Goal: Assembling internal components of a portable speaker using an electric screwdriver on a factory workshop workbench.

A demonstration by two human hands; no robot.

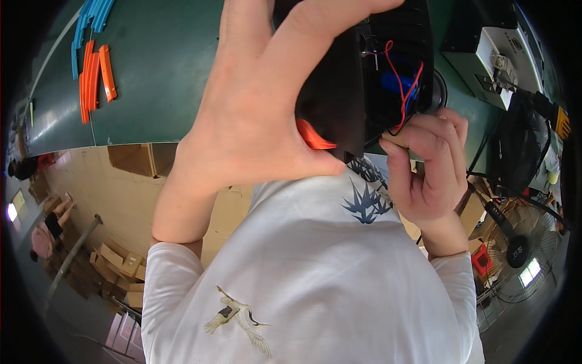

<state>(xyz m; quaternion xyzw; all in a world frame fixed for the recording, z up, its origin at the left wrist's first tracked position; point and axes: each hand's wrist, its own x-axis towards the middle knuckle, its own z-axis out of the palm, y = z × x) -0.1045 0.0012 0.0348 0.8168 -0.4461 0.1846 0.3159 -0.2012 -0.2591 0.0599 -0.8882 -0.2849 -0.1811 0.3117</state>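
Note:
A black plastic housing (339,91) stands at the table's near edge, its open side turned to the right. Inside it show thin red wires (401,85) and a blue cylindrical part (393,82). My left hand (248,103) wraps round the housing from the left, thumb along its near edge and fingers stretched over the top. An orange-red piece (314,134) shows between that thumb and the housing. At the near right corner, my right hand (430,158) is closed, thumb and forefinger pinched just below the wires; what they hold is hidden. A black round part (440,91) lies behind it.
Orange strips (91,82) and blue strips (91,24) lie at the far left of the green table (157,73). A white and black box-shaped device (509,54) stands on the right, beside a black mesh bag (518,139). Lower right is a fan (518,252); cartons (118,267) lie on the floor.

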